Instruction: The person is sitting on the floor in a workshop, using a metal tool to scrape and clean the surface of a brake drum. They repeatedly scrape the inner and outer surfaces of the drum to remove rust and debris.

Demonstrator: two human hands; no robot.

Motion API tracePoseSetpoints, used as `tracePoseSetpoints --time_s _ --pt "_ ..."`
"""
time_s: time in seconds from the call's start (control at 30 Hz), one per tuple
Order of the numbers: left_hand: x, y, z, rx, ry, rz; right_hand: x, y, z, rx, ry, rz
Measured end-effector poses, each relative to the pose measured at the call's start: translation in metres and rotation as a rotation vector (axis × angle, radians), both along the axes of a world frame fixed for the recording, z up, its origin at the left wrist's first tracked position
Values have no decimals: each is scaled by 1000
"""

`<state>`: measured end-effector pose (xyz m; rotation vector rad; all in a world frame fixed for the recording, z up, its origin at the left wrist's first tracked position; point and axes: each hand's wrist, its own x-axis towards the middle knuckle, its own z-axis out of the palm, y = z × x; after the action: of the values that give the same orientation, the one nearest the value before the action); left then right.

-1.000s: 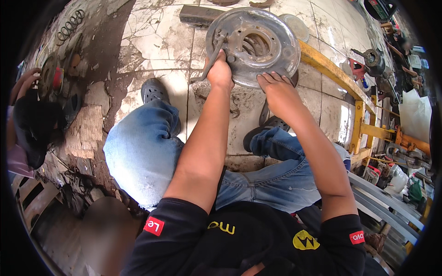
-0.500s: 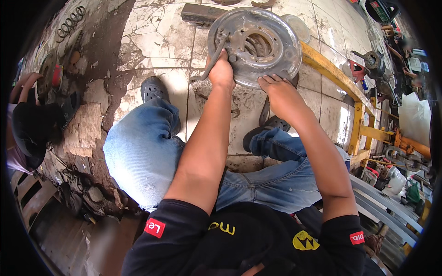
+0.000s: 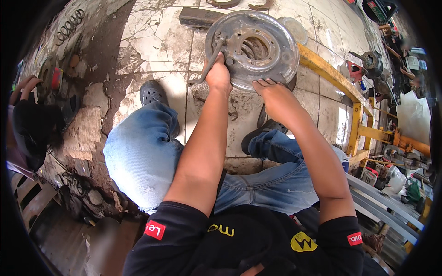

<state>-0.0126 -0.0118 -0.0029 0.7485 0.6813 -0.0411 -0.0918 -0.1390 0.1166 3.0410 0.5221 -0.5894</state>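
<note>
Now, metal disc [image 3: 252, 66]: lies out ahead of the body, beyond both wrists; broad face turned up toward the head; cannot tell if propped from below or held clear.

Long axis: none to speak of, being round; clearest long line along the bent dark rod [image 3: 212, 63], slanting from the disc's left part toward the body and out past its left rim.

Left hand [image 3: 218, 77]: closed on the disc's near-left edge; thumb up on the face, fingers mostly hidden beneath; right beside the rod, cannot tell any wrap around it.

Right hand [image 3: 275, 94]: fingers laid together over the disc's near rim, a little right of its middle; thumb out of sight; cannot tell a pinch from a flat press.

Reach: straight outward from both grips to the disc's centre; contact at the near half only, far rim untouched; left hand the nearer to the rod, right hand the nearer to the disc's right side.

Opening [image 3: 254, 47]: about the middle of the disc, ringed by small holes; apart from both hands; curved metal visible through it.

Dark block [image 3: 199, 17]: just beyond the disc's far-left rim.

Curved pieces [image 3: 261, 4]: beyond the disc's far rim, on the tiles.

Pale round lid [image 3: 293, 30]: just beside the disc's far-right rim.

Yellow frame [image 3: 317, 62]: right of the disc, slanting back toward the body.

Coil spring [image 3: 70, 24]: well left of the disc.

Co-worker's hand [image 3: 31, 85]: far left of the disc, well apart.
</note>
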Motion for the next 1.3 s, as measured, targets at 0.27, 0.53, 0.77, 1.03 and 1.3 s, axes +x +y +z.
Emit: tracePoseSetpoints --time_s 0.27,0.53,0.77,1.03,1.3 --pt "3 -3 -3 29 1 10 3 -1 0 34 17 4" --pt "-1 -1 -7 35 -29 -41 -3 -6 -2 62 -30 57" --pt "-2 -1 8 69 27 -49 8 2 2 11 62 0" --pt "1 -2 -9 11 -41 -43 10 1 -6 24 20 -3" --pt "-2 -3 4 17 -5 -51 7 -1 0 -24 33 -46"
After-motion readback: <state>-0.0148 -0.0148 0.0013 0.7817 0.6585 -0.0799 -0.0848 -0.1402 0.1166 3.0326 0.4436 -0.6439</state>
